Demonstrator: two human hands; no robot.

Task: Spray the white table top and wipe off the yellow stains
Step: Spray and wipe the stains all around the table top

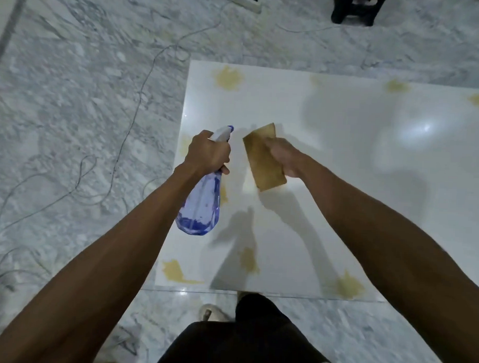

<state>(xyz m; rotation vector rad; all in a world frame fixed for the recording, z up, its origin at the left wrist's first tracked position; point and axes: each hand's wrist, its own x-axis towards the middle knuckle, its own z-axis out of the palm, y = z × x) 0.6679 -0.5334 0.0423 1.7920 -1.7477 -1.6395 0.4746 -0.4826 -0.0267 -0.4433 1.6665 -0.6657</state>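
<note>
Barely started: yellow stains (228, 78) all over white table top (342, 163), none wiped.
L hand (206, 153) fingers wrapped round spray bottle (200, 207); R hand (284, 155) grips cloth (262, 161) near the top, contact unclear.

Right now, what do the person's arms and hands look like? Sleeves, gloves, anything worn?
Both forearms are bare right down to the frame edge, with no sleeve in view. The left hand and the right hand are bare too: no gloves, and no watch, band or ring shows. The picture is slightly blurred, so small markings cannot be ruled out.
</note>
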